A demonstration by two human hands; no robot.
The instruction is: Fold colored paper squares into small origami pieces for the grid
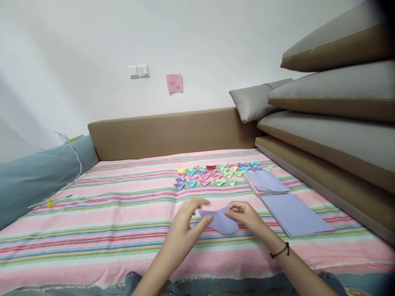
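Observation:
A sheet of lilac paper (222, 222), slightly curved, is held up over the striped cover. My right hand (242, 213) pinches its upper right edge between thumb and fingers. At the paper's left side is my left hand (189, 220), fingers curved and apart from the thumb, whose tip overlaps the paper's edge; it does not grip it. Beyond the hands, several small folded paper boats (204, 181) in many colours stand in rows. To the right lie a stack of lilac paper (266, 181) and a larger stack of lilac sheets (298, 214).
The striped cover (101, 218) lies on a flat surface. Stacked grey-brown cushions (333, 131) rise at the right, with a grey pillow (254, 100) behind. A brown backrest (173, 133) closes the back. A white cable (79, 162) runs down the blue armrest (46, 160) at the left.

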